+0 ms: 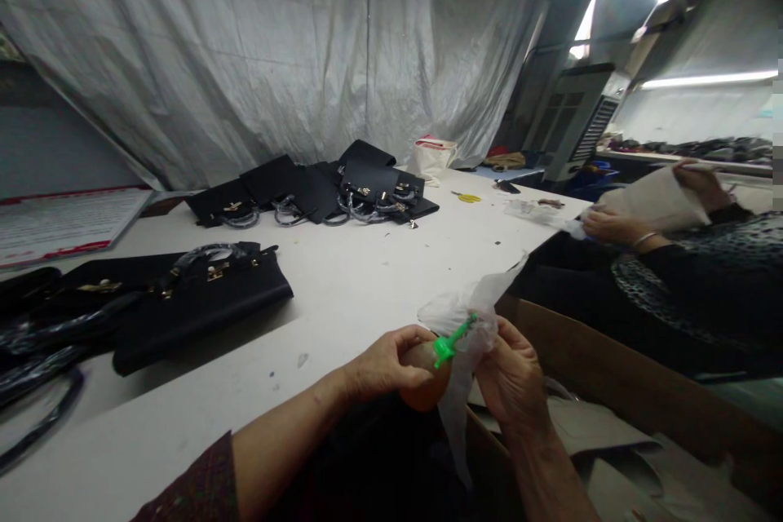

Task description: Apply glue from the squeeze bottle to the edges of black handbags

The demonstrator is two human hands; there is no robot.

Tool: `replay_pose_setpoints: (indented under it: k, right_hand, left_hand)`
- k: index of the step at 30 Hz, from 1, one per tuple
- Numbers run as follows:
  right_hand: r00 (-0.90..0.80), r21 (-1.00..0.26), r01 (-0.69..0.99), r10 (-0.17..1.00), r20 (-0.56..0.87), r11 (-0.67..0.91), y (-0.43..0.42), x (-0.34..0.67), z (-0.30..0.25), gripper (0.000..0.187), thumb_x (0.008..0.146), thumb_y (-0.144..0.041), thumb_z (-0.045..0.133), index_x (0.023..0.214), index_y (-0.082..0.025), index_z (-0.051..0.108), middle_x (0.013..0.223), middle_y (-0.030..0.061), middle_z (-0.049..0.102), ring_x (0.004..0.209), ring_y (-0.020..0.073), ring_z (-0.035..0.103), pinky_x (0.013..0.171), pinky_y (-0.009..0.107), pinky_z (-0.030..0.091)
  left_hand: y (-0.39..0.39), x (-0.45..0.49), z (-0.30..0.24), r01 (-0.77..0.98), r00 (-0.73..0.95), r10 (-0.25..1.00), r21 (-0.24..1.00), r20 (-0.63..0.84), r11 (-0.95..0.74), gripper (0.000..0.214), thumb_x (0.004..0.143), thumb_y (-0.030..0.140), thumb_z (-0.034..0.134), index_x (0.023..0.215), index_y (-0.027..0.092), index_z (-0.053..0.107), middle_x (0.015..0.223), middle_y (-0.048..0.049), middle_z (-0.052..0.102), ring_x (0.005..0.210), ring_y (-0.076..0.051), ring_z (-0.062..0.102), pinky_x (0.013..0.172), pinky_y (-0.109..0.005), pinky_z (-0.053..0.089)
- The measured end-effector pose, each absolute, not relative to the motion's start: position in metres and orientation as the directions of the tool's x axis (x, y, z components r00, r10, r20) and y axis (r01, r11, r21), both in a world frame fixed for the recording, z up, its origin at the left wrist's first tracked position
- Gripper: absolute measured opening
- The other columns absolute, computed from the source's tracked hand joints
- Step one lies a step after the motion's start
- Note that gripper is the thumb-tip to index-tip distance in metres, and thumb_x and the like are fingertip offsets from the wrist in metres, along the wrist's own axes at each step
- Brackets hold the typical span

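My left hand (384, 363) is wrapped around a small squeeze bottle (423, 396) holding orange liquid. Its green nozzle (449, 347) slants up to the right. Crumpled, thin white tissue-like material (456, 416) is pinched in my right hand (512, 371), bunched around and behind the nozzle tip. One end of it sticks up to the right and another hangs below the bottle. Both hands are in front of the white table's near edge (342, 326). On the table to the left, a black handbag (208, 302) with film-wrapped handles lies on its side.
More black handbags (318, 188) are piled at the back, near a cream bag (433, 157) and yellow scissors (468, 197). At right, a cardboard box (587, 342) holds pale sheets. Beyond it, a co-worker's hands (617, 228) hold a whitish sheet. A printed board (73, 220) stands far left.
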State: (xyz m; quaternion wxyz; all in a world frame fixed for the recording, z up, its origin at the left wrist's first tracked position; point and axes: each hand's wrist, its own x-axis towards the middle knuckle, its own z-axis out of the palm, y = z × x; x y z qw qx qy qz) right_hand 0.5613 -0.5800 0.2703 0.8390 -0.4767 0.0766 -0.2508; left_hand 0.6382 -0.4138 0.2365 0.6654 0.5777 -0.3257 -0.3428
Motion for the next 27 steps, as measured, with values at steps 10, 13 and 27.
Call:
replay_pose_setpoints:
  k: [10,13,27]
  right_hand:
    - [0.876,-0.878,0.305,-0.471,0.106,0.37,-0.59,0.556,0.272,0.026,0.059,-0.035,0.091,0.078,-0.022,0.078,0.068,0.0034,0.072,0.062,0.0211,0.068,0.063,0.037,0.059]
    - [0.876,-0.886,0.295,-0.471,0.101,0.358,-0.591,0.556,0.272,0.026,0.06,-0.036,0.09,0.078,-0.022,0.077,0.067,0.0035,0.071,0.062,0.0214,0.068,0.063,0.038,0.059]
    - [0.871,-0.892,0.279,-0.485,0.079,0.355,-0.596,0.544,0.266,0.023,0.062,-0.029,0.088,0.079,-0.019,0.076,0.068,0.0035,0.07,0.055,0.0159,0.061,0.052,0.027,0.053]
  left_hand:
    - [-0.414,0.635,0.241,-0.006,0.571,-0.82,0.999,0.032,0.035,0.044,0.06,0.02,0.071,0.104,0.017,0.067,0.095,-0.0014,0.065,0.088,-0.018,0.057,0.079,-0.027,0.044]
    - [-0.414,0.634,0.242,-0.022,0.588,-0.808,0.999,0.038,0.031,0.043,0.06,0.02,0.071,0.103,0.017,0.069,0.095,-0.0014,0.065,0.089,-0.018,0.058,0.08,-0.028,0.044]
    - [-0.416,0.629,0.243,-0.031,0.592,-0.806,0.999,-0.004,-0.027,0.039,0.06,0.02,0.073,0.099,0.017,0.072,0.086,0.0007,0.063,0.078,-0.015,0.056,0.073,-0.025,0.043]
